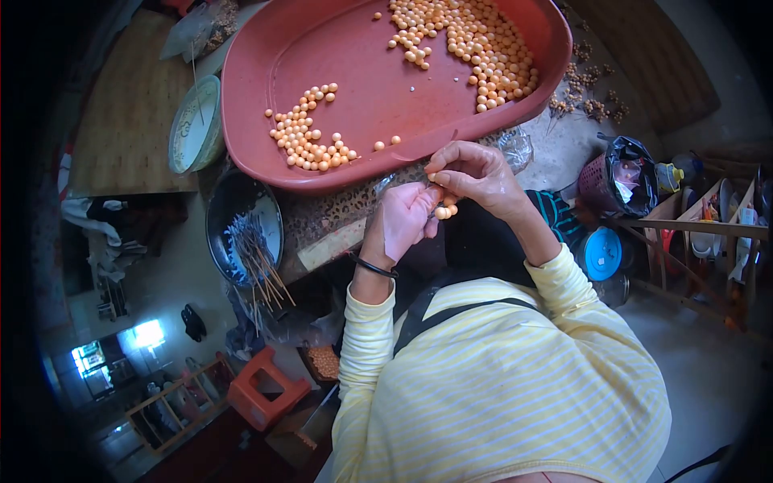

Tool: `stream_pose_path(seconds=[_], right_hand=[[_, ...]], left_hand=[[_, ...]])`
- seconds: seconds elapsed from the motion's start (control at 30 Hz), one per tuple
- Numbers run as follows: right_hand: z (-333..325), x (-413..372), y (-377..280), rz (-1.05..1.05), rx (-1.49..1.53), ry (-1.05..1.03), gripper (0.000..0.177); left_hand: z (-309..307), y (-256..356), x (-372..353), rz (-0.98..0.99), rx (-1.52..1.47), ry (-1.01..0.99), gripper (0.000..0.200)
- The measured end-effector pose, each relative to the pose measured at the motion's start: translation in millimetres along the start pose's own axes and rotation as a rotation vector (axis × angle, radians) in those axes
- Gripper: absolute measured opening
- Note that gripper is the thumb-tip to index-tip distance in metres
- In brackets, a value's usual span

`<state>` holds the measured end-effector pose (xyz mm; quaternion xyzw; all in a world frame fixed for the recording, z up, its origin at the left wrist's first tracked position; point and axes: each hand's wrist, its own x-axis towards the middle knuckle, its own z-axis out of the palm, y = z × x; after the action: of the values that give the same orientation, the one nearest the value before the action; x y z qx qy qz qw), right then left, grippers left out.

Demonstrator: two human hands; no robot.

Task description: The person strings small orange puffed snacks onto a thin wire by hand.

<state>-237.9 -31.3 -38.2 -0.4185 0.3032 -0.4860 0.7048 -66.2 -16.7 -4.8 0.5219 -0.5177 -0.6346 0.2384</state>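
Many pale orange beads [310, 137] lie in two heaps inside a large red tub [354, 80]. Just below the tub's near rim, my left hand [409, 216] is closed round a small bunch of orange beads [445, 211], which shows at its right side. A dark band circles the left wrist. My right hand [477, 175] meets it from the right, thumb and forefinger pinched on a small orange bead [432, 176]. The bunch's stems are mostly hidden by the fingers.
On the left are a green-rimmed bowl [196, 129] and a dark bowl [221, 213] with a bundle of thin sticks [259, 262]. A red stool [264, 389] stands lower left. At right are a lined basket [600, 185], a blue lid [601, 253] and wooden shelving [700, 229].
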Motion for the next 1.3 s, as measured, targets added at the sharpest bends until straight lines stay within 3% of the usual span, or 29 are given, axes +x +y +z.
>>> stream_pose_path(seconds=[0.8, 1.13, 1.3], right_hand=[[-5.7, 1.5, -2.0, 0.002, 0.000, -0.065, 0.005], [-0.6, 2.2, -4.3, 0.046, -0.046, -0.022, 0.005], [-2.1, 2.9, -5.9, 0.069, -0.017, -0.041, 0.005]], left_hand=[[5.7, 1.1, 1.0, 0.059, -0.070, 0.008, 0.026], [-0.7, -1.4, -0.3, -0.008, -0.014, -0.025, 0.022], [2.4, -2.7, -5.7, 0.062, -0.156, -0.015, 0.021]])
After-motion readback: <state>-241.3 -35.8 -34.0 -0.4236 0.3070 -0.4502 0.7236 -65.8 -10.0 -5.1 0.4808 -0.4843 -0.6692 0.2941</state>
